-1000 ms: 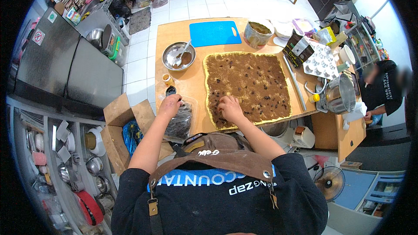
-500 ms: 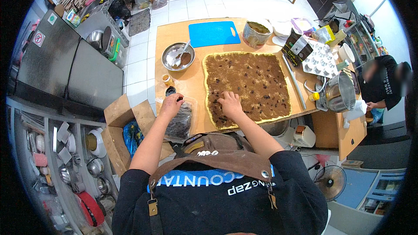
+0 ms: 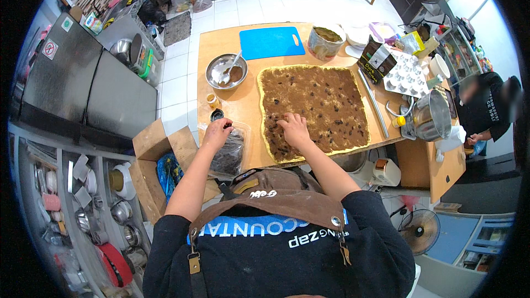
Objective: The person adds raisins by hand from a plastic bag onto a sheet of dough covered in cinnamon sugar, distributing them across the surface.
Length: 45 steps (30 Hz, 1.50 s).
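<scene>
Since a second ago the left hand [image 3: 217, 133] dips at the raisin bag [image 3: 227, 152], fingers pinched—contents unclear; right hand [image 3: 294, 128], open, presses dough [image 3: 314, 107] at 6 o'clock—scatter evenly.

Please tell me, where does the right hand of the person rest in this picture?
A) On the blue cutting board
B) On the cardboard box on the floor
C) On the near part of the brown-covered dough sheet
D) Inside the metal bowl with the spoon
C: the right hand lies on the near part of the dough sheet, while the left hand is at the clear bag of dark pieces.
</scene>
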Motion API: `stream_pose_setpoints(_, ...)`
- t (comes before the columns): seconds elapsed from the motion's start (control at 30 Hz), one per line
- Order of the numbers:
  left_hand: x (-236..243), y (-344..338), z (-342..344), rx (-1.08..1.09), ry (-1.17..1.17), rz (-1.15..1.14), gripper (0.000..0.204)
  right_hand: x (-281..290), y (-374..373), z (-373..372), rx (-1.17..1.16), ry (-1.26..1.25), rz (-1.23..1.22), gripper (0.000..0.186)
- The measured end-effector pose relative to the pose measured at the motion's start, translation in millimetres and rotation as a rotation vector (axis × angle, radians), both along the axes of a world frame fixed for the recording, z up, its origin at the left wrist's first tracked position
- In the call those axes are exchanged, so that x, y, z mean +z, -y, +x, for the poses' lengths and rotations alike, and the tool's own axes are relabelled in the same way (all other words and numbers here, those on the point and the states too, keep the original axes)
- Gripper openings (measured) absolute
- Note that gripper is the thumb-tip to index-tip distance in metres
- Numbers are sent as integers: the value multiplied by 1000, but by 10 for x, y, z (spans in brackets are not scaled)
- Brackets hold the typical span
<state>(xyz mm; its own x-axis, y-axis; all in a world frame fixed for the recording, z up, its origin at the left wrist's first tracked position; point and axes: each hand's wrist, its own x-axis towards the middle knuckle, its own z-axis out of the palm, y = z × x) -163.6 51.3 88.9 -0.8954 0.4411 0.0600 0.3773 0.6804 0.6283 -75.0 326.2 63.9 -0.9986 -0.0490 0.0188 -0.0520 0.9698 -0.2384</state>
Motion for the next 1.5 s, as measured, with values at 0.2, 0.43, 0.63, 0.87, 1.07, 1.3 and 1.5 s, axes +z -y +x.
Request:
stream_pose_setpoints(0.2,-42,27,-23,10,33,12,22,10,2,-30,37,89,45,31)
stream_pose_setpoints(0.43,40,-3,1,28,90,9,22,99,14,-58,21,145,77,30)
stream_pose_setpoints(0.63,10,22,-4,31,107,28,22,25,4,-41,36,95,83,27)
stream_pose_setpoints(0.87,-27,25,-16,30,102,15,23,103,80,-56,107,134,-19,33)
stream_pose_setpoints(1.07,47,0,15,27,111,36,23,14,122,-94,52,-6,-11,37)
stream_pose_setpoints(1.3,102,-16,31,54,162,43,24,65,3,-67,41,221,8,39)
stream_pose_setpoints(1.5,35,-3,12,55,123,25,24,-81,127,-127,-34,71,-29,44)
